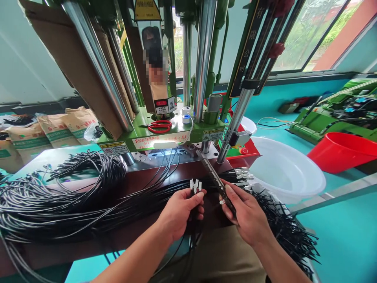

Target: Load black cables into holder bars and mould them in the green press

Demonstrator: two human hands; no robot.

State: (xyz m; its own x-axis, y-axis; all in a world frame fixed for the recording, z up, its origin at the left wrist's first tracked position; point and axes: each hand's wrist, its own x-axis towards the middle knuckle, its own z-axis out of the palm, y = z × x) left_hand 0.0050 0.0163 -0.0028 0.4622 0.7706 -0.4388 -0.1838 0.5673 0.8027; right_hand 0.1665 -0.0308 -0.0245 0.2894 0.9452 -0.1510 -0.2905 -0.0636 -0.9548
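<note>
My left hand (188,208) is closed in front of the bench, pinching a small bunch of black cables. Their silvery connector ends (195,185) stick up above the thumb, and the cable tails hang below. To its right, my right hand (246,214) grips a long, narrow metal bar (216,177) with notches along it. The bar tilts up and away, its far end near the press's lower plate (188,151). A ring shows on one right-hand finger. Behind both hands, a thick bundle of black cables (141,192) runs along the bench, with silvery connectors (243,175) at its right end.
A green press (173,131) with steel columns stands ahead. Red-handled snips (159,125) lie on it. A coiled cable heap (59,196) covers the bench's left. Black moulded pieces (282,228) pile up at right, near a white tub (288,167) and a red bucket (341,151).
</note>
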